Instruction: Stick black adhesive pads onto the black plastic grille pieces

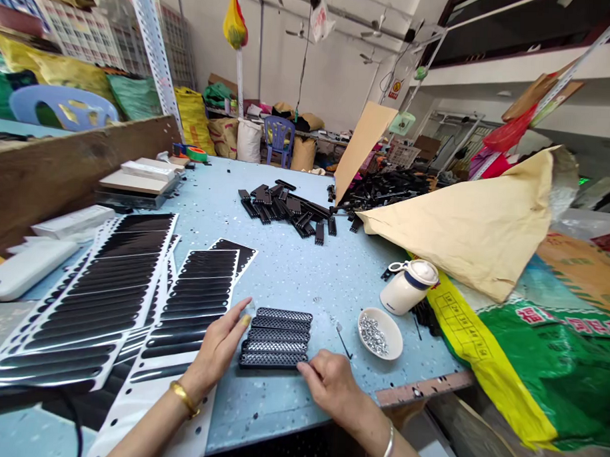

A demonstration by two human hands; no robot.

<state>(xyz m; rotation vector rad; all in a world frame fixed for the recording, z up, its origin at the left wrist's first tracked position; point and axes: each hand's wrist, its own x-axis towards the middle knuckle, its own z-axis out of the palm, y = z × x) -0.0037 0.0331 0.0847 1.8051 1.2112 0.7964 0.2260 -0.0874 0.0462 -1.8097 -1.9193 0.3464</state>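
Several black perforated plastic strips (pixel 276 334) lie side by side in a compact block on the blue speckled table. At the block's left end is my left hand (pixel 215 352), its fingers stretched out and holding nothing. My right hand (pixel 334 383) is curled at the lower right corner, thumb and forefinger closed on the end of the nearest strip. Left of the block lie sheets of black rounded stickers (pixel 195 295) on white backing. To the right, a white bowl (pixel 394 341) holds small shiny metal pieces (pixel 372 335).
A white lidded mug (pixel 405 289) stands behind the bowl. Loose black plastic parts (pixel 290 208) form a pile farther back, beside a larger heap (pixel 391 188) behind cardboard. Larger sticker sheets (pixel 103 281) and white boxes (pixel 72 220) lie left. A green-yellow sack (pixel 540 370) hangs over the right edge.
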